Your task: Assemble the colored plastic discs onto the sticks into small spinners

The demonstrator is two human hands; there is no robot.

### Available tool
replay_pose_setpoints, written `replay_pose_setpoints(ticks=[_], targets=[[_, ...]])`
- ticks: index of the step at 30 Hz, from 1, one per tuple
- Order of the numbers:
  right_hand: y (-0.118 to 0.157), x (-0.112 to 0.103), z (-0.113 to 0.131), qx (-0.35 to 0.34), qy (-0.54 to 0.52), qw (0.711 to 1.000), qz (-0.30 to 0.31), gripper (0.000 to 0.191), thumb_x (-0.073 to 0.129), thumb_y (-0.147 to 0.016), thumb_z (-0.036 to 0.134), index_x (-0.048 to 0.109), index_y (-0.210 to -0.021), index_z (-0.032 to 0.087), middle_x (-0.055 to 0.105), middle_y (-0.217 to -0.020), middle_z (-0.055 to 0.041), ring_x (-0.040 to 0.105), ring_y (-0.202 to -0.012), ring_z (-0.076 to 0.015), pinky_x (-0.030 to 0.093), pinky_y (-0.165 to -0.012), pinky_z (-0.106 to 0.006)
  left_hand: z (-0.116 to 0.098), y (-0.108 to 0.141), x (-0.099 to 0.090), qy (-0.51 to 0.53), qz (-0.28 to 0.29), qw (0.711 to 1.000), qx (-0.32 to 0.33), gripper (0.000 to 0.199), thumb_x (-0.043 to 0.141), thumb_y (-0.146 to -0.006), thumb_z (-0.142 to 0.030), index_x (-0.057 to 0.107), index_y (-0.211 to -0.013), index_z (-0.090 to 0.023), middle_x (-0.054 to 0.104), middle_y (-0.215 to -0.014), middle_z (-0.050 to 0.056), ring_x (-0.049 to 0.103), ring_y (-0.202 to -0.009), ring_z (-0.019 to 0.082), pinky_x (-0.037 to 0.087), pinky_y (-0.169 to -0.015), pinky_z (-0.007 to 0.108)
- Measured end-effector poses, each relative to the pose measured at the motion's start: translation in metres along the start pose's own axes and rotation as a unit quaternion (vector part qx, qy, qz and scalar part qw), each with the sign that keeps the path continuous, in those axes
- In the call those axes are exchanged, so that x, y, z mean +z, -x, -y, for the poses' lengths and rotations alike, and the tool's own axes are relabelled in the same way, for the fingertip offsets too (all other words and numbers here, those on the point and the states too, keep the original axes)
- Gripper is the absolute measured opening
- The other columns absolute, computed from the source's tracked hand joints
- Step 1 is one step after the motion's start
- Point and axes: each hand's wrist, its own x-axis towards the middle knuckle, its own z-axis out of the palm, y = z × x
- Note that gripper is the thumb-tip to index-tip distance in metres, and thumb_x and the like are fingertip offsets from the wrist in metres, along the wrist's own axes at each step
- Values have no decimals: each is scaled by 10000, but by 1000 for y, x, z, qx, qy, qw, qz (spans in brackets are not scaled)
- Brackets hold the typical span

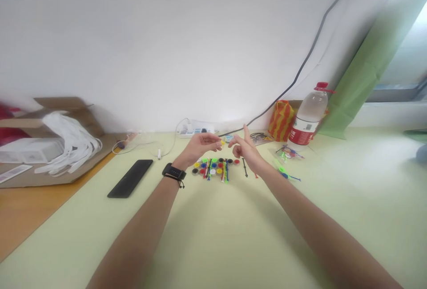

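Observation:
My left hand, with a black watch on its wrist, is raised over the table with thumb and fingers pinched together. At its fingertips is a small yellow plastic piece, its exact shape too small to make out. My right hand is close beside it on the right, some fingers curled and one pointing up, with nothing visible in it. Below both hands lie rows of coloured round discs in black, blue, red, yellow, white and green. Thin coloured plastic sticks lie across them. A dark stick lies apart under my right hand.
A black phone-like slab lies left. Farther left is a cardboard box with white straps. At right stand a large bottle and a striped bag, near more plastic pieces. A power strip sits against the wall.

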Motion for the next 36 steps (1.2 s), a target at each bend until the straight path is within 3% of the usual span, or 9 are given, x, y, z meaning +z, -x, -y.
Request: replay_pose_setpoints(ticks=[2, 4, 6, 15, 26, 29, 33, 35, 36], targets=[[-3, -4, -1, 27, -16, 999, 38, 460, 506, -909, 663, 648, -978, 230, 547, -680, 4, 385, -491, -127, 313, -464, -277, 0, 0, -1, -1, -3, 1000, 1, 374, 882, -724, -408, 754, -959, -147, 768, -886, 96, 738, -831, 225, 573, -783, 365], [-5, -9, 2, 27, -31, 996, 79, 589, 439, -918, 714, 501, -608, 217, 399, -561, 10, 306, -469, -120, 284, -454, -289, 0, 0, -1, -1, -1, 1000, 0, 373, 879, -729, -402, 753, -964, -140, 770, -921, 107, 741, -827, 224, 576, -790, 373], [-6, -12, 6, 12, -52, 995, 90, 653, 416, -922, 732, 347, -516, 225, 320, -552, 18, 265, -470, -113, 277, -456, -296, 0, 0, -1, -1, 0, 1000, -2, 370, 876, -736, -394, 753, -971, -137, 770, -946, 114, 744, -828, 223, 579, -799, 379], [4, -1, 11, -45, 24, 998, 48, 353, 725, -826, 534, 551, -884, 233, 612, -727, 26, 461, -516, -102, 360, -487, -248, -2, 1, 2, -5, 22, 1000, -8, 351, 854, -768, -405, 764, -998, -156, 760, -922, 92, 741, -867, 227, 583, -833, 383], [3, -2, 10, -110, 107, 986, 69, 350, 697, -858, 528, 606, -995, 220, 647, -801, -9, 542, -569, -120, 459, -504, -257, 5, 2, 4, 47, 51, 997, -34, 406, 854, -772, -409, 770, -1097, -182, 776, -1020, 110, 728, -947, 216, 558, -929, 400], [3, -3, 8, -137, 127, 981, 43, 389, 651, -895, 501, 587, -1179, 244, 615, -803, 5, 543, -595, -133, 486, -539, -272, 10, 1, 0, 85, 40, 995, -44, 390, 866, -764, -378, 771, -1089, -184, 770, -1053, 103, 733, -947, 207, 543, -966, 407], [4, -1, 1, -163, 118, 979, 8, 708, 655, -896, 456, 325, -1508, 322, 586, -900, 17, 517, -585, -127, 487, -547, -282, 15, 0, -4, 109, 29, 992, -51, 364, 882, -750, -347, 777, -1058, -185, 765, -1035, 84, 733, -953, 200, 531, -987, 404], [5, 1, -2, -164, 115, 980, -1, 682, 635, -909, 472, 334, -1504, 330, 590, -923, 11, 508, -586, -127, 484, -552, -285, 15, 0, -5, 105, 27, 993, -50, 373, 884, -746, -351, 778, -1061, -180, 765, -1036, 88, 730, -958, 201, 528, -993, 409], [5, 1, -3, -153, 118, 981, 1, 573, 603, -926, 499, 431, -1439, 311, 590, -879, 10, 501, -581, -133, 475, -545, -286, 16, 0, -5, 102, 24, 993, -50, 381, 887, -741, -356, 779, -1060, -177, 766, -1035, 92, 730, -955, 201, 527, -992, 410]])
